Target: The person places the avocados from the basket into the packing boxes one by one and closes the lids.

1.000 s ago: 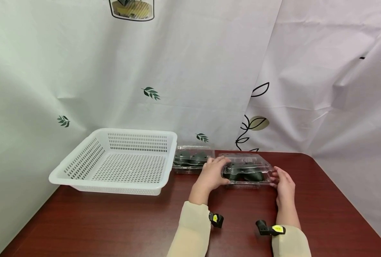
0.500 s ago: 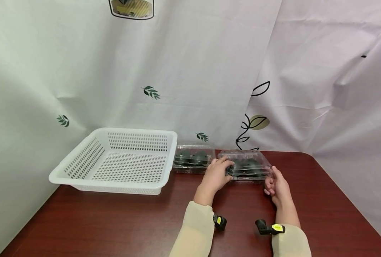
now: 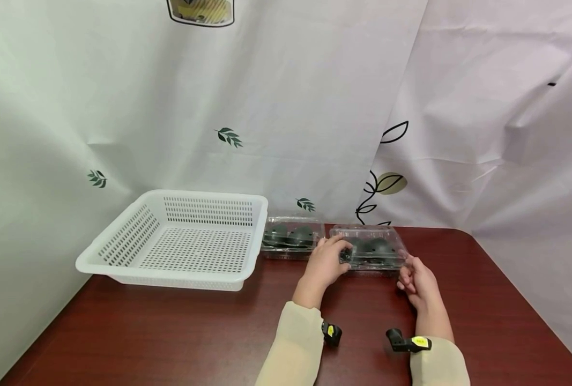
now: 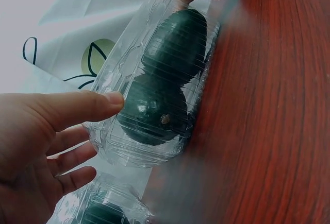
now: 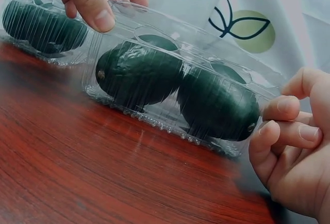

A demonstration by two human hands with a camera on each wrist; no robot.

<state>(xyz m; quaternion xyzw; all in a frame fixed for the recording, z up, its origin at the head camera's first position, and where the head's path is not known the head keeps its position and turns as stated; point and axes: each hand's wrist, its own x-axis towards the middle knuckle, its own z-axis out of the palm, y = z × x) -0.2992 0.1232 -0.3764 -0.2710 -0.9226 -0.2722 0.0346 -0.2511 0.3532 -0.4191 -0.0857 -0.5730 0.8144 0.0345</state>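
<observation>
A clear plastic clamshell box [image 3: 374, 254] with dark green avocados [image 5: 139, 72] inside sits on the table. Its lid looks closed. My left hand [image 3: 323, 264] grips the box's left end; in the left wrist view the thumb [image 4: 95, 106] presses the upper edge, with the other fingers behind. At the opposite end, my right hand [image 3: 421, 283] pinches the box's front right corner, its fingers curled in; the right wrist view shows the index finger [image 5: 304, 85] at the rim. The right thumb's exact contact is hard to see.
A second clear box [image 3: 292, 236] of avocados stands just left of the held one, against the white cloth backdrop [image 3: 290, 107]. Further left is a white perforated plastic basket [image 3: 170, 276]. The reddish-brown table [image 3: 170, 332] extends in front, its right edge angling away.
The box has shifted slightly back, and its top shows more. My right hand's fingers have curled in at the corner. The left hand has moved slightly right, keeping its grip.
</observation>
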